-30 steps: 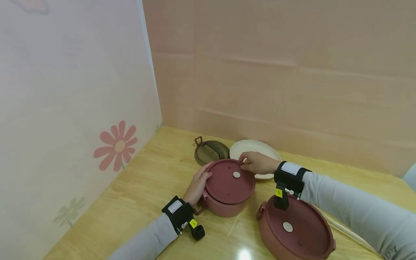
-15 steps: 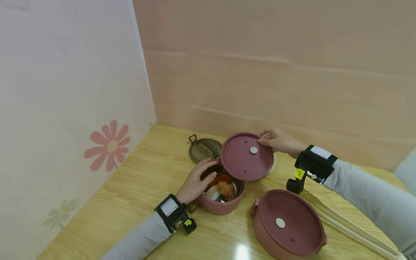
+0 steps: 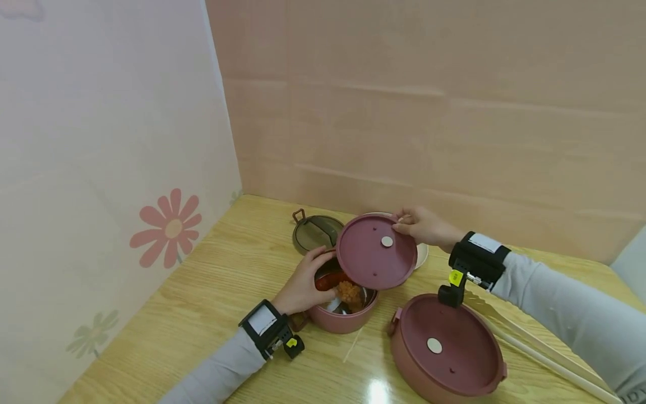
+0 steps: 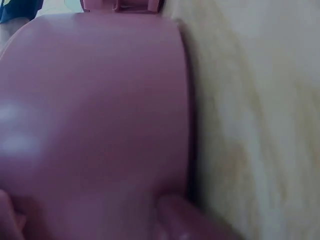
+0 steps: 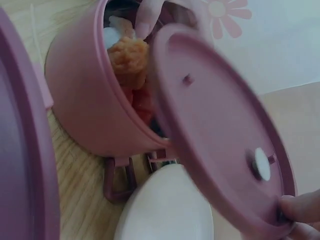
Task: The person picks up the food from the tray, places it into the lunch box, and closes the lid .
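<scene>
A small round pink pot [image 3: 339, 323] stands uncovered on the table, with food inside. Its flat maroon lid [image 3: 370, 261] is pinched at the edge by my right hand [image 3: 426, 229], tilted and overlapping the pot's far right side. My left hand [image 3: 301, 284] reaches over the pot's left rim, fingers spread, thumb dipping inside beside a golden fried piece [image 3: 349, 294]. A red piece [image 5: 142, 104] and a whitish piece [image 5: 120, 26] lie in the pot too. Only the pot's outer wall [image 4: 95, 120] fills the left wrist view.
A larger covered pot [image 3: 446, 359] stands at front right. Behind the small pot are a dark round lid with a loop [image 3: 317, 234] and a white plate [image 3: 421, 255], partly hidden. A pale cable [image 3: 545, 359] runs along the right, and a flowered wall [image 3: 101, 168] rises at left.
The lid came off the pot and moved right with my right hand, then dipped slightly, baring the food. My left hand shifted from the lid's edge to over the pot, its thumb now lower inside.
</scene>
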A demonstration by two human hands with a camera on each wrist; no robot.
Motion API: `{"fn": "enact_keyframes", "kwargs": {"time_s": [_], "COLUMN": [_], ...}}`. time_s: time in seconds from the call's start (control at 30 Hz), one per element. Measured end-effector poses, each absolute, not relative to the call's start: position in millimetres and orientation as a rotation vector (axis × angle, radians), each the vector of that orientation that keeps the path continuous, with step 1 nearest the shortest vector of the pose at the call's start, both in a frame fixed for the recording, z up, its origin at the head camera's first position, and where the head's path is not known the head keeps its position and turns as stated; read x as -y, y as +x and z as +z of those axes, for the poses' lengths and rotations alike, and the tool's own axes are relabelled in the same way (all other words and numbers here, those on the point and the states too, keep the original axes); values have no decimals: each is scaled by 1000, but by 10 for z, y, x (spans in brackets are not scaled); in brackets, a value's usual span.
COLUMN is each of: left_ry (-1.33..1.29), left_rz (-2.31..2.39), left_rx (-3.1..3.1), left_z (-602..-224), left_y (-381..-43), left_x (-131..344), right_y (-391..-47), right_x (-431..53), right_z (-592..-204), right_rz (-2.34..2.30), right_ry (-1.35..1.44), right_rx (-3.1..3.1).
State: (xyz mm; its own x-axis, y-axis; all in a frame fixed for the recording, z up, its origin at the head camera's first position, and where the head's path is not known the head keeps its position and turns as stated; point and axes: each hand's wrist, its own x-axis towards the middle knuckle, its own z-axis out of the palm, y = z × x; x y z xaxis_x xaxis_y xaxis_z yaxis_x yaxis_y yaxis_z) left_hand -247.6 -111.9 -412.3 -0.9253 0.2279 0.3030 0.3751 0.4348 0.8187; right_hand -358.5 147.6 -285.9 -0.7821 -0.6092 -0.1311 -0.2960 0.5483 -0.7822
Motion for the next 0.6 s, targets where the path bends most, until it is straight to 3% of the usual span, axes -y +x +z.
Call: {"fn": "enact_keyframes", "kwargs": {"time_s": [0.33, 0.6], "left_ry": [-386, -249], "left_rz": [-1365, -2052], "left_rx": [2521, 2261], "left_z": [-4124, -4170], "left_y": [-2472, -2498], "left_x": [1026, 1082], "right_y": [-3538, -3486], "right_x": [-1392, -1219], "right_z": [-2927, -3088], "right_rz": [-1100, -1039], "right_ry": [-745, -737], "right_rx": [-2331, -2306]}}
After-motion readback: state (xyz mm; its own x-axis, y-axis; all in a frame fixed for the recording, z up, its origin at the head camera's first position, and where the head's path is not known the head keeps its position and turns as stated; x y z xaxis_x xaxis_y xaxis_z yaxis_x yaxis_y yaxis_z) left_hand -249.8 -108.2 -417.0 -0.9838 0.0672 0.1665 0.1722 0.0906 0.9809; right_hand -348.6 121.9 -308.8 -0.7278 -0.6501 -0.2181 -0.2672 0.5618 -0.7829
